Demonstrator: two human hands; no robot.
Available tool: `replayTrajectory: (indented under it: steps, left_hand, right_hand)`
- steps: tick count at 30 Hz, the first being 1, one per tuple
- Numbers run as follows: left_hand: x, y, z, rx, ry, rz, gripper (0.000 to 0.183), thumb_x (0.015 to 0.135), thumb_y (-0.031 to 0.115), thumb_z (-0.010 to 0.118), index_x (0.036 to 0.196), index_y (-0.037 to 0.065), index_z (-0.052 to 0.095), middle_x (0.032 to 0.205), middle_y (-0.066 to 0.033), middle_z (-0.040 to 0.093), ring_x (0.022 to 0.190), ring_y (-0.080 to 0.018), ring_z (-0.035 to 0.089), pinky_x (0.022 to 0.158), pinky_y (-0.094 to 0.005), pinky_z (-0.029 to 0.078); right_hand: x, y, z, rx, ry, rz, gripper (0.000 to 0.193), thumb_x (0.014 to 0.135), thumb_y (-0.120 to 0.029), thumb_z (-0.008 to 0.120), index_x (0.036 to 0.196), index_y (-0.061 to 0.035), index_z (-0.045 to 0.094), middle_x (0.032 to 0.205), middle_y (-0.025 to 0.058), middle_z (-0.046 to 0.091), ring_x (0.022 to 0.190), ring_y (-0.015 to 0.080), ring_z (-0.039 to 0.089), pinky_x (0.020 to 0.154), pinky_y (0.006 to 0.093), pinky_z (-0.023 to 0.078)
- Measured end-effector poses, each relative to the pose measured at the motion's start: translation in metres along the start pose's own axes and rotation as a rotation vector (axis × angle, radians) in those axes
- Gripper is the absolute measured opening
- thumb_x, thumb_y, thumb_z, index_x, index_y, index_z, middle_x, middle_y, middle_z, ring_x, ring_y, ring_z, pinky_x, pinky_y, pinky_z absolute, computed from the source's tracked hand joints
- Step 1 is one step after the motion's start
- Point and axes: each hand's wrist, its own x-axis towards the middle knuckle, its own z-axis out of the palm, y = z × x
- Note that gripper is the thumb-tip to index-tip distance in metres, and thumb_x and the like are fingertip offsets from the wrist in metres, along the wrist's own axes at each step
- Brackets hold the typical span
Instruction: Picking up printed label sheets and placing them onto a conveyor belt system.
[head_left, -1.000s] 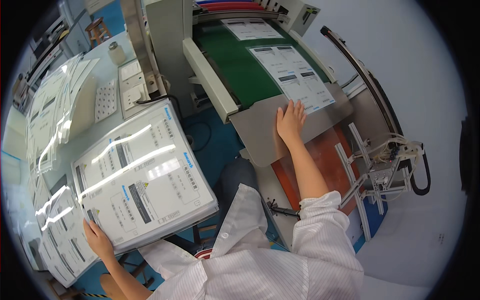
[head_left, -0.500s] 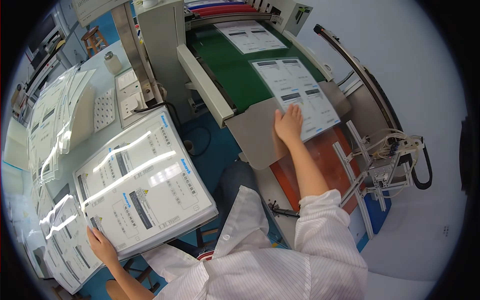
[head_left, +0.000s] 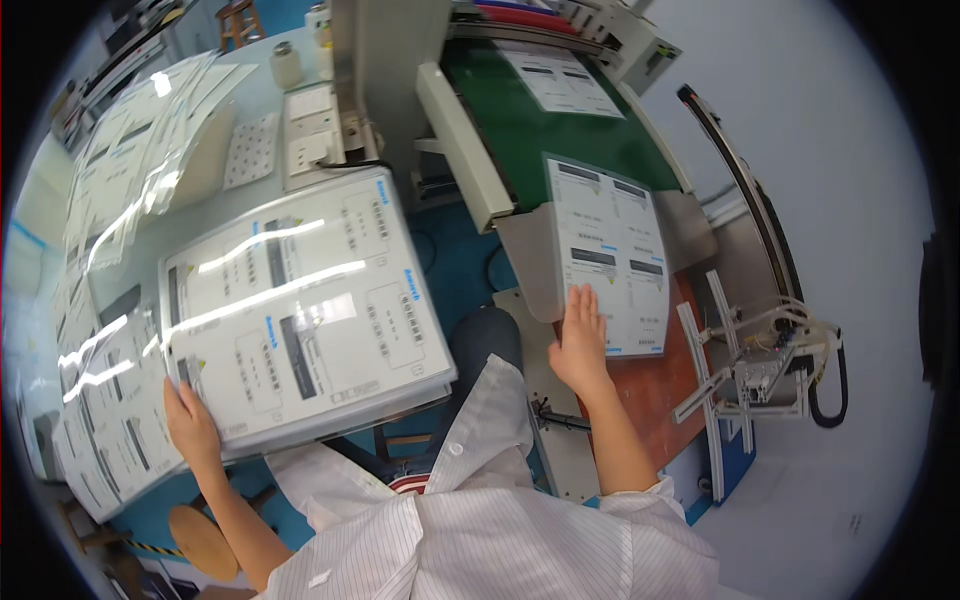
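The right hand [head_left: 583, 345] is stretched out, with its front part lying on the near left edge of a white printed sheet with black bars [head_left: 612, 225]. The sheet lies over a smooth silver metal plate [head_left: 525, 250], a bit of a wide green belt [head_left: 495, 115] and a flat orange board [head_left: 650, 415]. Well apart, the left hand [head_left: 193, 425] touches the near left corner of a thick pile of white printed sheets [head_left: 330, 320]; I can't tell if it grips. The pile is on a pale shiny table [head_left: 255, 98], and the floor [head_left: 460, 230] is blue

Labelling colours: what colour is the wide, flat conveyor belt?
Green: the conveyor belt shows best in the head view.
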Motion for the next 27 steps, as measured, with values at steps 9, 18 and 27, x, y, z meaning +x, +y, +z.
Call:
replayTrajectory:
  steps: [9, 18, 27]
  left_hand:
    - [0.003, 0.04, -0.028, -0.109, -0.166, 0.044, 0.045, 0.094, 0.024, 0.054, 0.128, -0.005, 0.048, 0.122, -0.0288, 0.054, 0.116, -0.0428, 0.05, 0.1, -0.0434, 0.039]
    - [-0.007, 0.04, -0.074, -1.332, -0.292, -0.353, 0.041, 0.097, 0.032, 0.053, 0.116, -0.003, 0.06, 0.099, -0.0128, 0.064, 0.089, -0.0206, 0.062, 0.081, -0.0317, 0.05]
    - [-0.017, 0.014, -0.071, -0.917, -0.27, -0.271, 0.028, 0.094, 0.021, 0.057, 0.108, -0.001, 0.066, 0.081, -0.0053, 0.066, 0.07, -0.0104, 0.059, 0.063, -0.025, 0.048]
  right_hand:
    - [-0.025, -0.059, -0.032, 0.485, 0.251, -0.097, 0.06, 0.079, 0.014, 0.034, 0.136, 0.0036, 0.047, 0.132, 0.021, 0.055, 0.11, 0.0233, 0.06, 0.092, 0.0319, 0.044]
    - [-0.049, -0.149, -0.032, 0.361, 0.032, -1.021, 0.053, 0.075, 0.012, 0.038, 0.122, 0.0014, 0.058, 0.128, 0.0221, 0.057, 0.121, 0.0441, 0.052, 0.104, 0.0523, 0.038]
    - [-0.036, -0.163, -0.014, 0.063, -0.001, -1.046, 0.054, 0.079, 0.01, 0.042, 0.127, -0.0066, 0.057, 0.136, 0.0132, 0.053, 0.13, 0.0349, 0.044, 0.112, 0.0542, 0.025]
